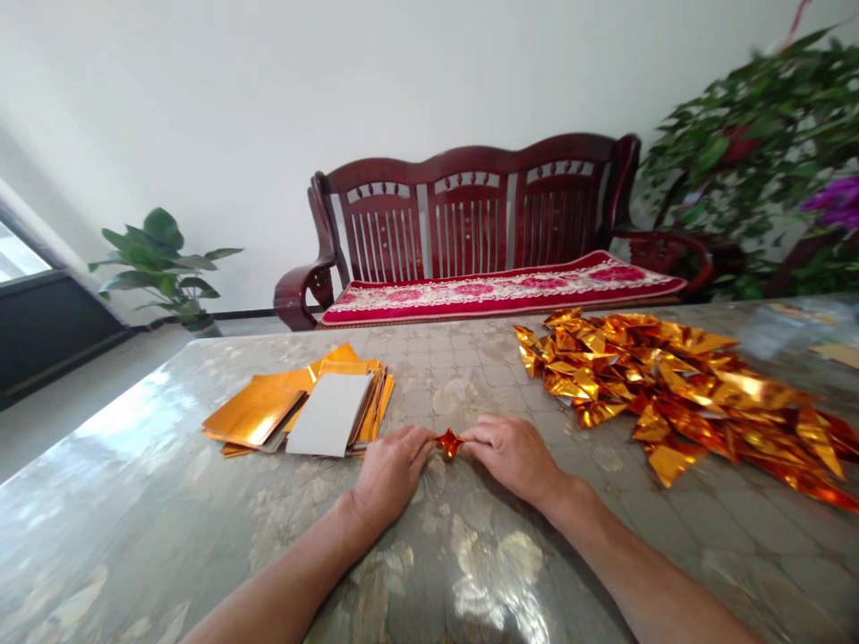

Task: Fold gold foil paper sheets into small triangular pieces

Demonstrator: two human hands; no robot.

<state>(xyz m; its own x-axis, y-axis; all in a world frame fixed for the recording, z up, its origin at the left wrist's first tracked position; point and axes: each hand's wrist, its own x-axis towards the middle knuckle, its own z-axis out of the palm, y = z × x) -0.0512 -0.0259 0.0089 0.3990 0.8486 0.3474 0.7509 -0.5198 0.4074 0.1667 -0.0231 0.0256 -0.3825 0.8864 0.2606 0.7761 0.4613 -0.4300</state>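
Note:
Between my two hands is a small piece of shiny orange-gold foil paper (449, 443), folded so that its middle bulges out in a diamond shape. My left hand (397, 461) pinches its left end and my right hand (514, 456) pinches its right end, both just above the table. Left of my left hand lies a stack of flat gold foil paper sheets (259, 411), with one sheet (330, 413) showing its grey-white back on top. A large heap of folded gold foil pieces (661, 385) spreads out beyond and to the right of my right hand.
The table (228, 537) has a glossy, flower-patterned cover that reflects light. Clear plastic (788, 326) lies at its far right. Behind the table stand a dark red wooden bench (463, 215) with a red patterned cushion, and potted plants (161, 259) on either side.

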